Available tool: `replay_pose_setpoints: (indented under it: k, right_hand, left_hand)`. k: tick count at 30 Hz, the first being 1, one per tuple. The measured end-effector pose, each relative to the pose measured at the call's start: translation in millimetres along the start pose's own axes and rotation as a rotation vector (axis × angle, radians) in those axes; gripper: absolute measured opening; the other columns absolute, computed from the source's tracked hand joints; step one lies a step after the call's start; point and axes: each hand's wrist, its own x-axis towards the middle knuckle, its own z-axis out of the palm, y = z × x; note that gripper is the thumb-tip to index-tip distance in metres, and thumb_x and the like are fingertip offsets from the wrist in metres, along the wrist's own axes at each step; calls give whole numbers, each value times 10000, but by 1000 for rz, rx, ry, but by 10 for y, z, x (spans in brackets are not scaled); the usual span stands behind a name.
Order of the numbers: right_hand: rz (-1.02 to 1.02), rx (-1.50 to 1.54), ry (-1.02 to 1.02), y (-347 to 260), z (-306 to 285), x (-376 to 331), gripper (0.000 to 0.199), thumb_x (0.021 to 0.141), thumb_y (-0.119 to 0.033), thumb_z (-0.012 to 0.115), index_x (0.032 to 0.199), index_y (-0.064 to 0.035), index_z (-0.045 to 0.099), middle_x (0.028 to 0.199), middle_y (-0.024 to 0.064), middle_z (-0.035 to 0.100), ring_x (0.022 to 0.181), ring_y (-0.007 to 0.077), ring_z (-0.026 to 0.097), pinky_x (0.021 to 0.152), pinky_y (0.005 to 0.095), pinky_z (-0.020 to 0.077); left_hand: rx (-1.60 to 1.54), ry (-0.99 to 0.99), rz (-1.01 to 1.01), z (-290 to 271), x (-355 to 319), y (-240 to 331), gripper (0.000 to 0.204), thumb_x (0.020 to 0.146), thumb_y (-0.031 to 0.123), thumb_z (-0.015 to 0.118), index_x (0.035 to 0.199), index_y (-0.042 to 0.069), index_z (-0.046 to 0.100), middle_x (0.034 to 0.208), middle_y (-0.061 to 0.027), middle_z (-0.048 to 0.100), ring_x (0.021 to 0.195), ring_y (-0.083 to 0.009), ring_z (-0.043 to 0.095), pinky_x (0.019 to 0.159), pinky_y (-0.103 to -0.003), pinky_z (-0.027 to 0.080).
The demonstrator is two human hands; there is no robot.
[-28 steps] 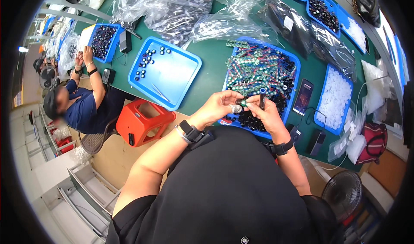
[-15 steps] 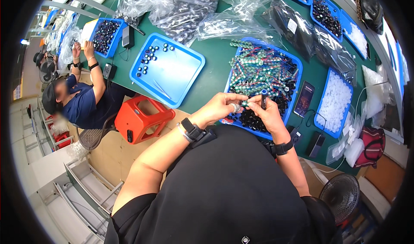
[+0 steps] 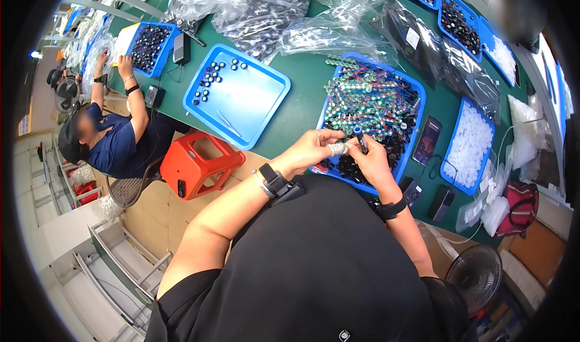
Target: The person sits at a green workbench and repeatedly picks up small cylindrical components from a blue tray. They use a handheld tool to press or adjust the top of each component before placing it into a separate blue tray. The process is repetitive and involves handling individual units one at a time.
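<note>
My right hand (image 3: 374, 162) is closed round a dark marker-like pen (image 3: 360, 138), its blue-ringed end pointing up. Close against it, my left hand (image 3: 311, 150) is closed in a pinch, with pale tape wrapped round a finger. Whatever lies between the fingertips is too small and covered to make out. Both hands are over the near part of a blue tray (image 3: 418, 124). Inside that tray, green circuit pieces with red wires (image 3: 356, 97) are heaped at the far side, and black round parts (image 3: 353, 171) at the near side.
Left of my hands, another blue tray (image 3: 266, 109) holds several dark round parts and tweezers (image 3: 229, 121). A phone (image 3: 427, 140) and a tray of white caps (image 3: 468, 142) lie to the right. Plastic bags (image 3: 338, 31) cover the back. A co-worker (image 3: 121, 142) sits left, beyond a red stool (image 3: 202, 164).
The pen has tilted and shifted slightly left in my right hand. A small greenish part seen between my fingertips before is now hidden. The co-worker's hands have moved apart.
</note>
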Motion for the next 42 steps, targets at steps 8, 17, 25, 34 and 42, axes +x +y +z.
replay_pose_setpoints:
  k: [8,17,25,34,42]
  right_hand:
    - [49,-37,-75,-211,68,-63,149,870,-69,571,966,19,643,746,53,652,597,87,586,542,240,463]
    - [-1,-241,103,-403,283,-111,78,815,-49,601,863,10,620,645,149,627,575,188,655,527,324,490]
    - [-449,-363,237,-292,359,-72,137,777,44,614,910,14,615,662,113,616,559,149,620,504,285,466]
    - [105,526,-222,-426,-32,-37,158,893,-127,600,985,-5,639,790,60,644,580,52,529,476,165,349]
    - [157,578,-113,-169,-166,46,208,903,-156,593,1033,5,609,834,75,649,568,47,501,448,155,319]
  left_hand:
    - [241,90,101,-20,16,-107,174,893,51,590,1033,-51,590,964,-89,649,892,-119,602,788,-273,493]
    - [84,194,155,-11,-40,-162,147,898,36,571,1027,-31,593,922,-70,642,810,-106,585,737,-251,485]
    - [-19,301,261,47,-86,-96,182,877,-19,542,1049,-32,598,948,-83,648,844,-112,606,762,-260,502]
    - [-477,-90,129,-173,-148,68,267,874,88,630,1117,-15,591,975,-86,642,794,-112,612,732,-237,513]
    - [-392,-26,17,-274,-116,48,231,891,83,606,1096,-22,583,976,-83,641,859,-124,628,778,-234,531]
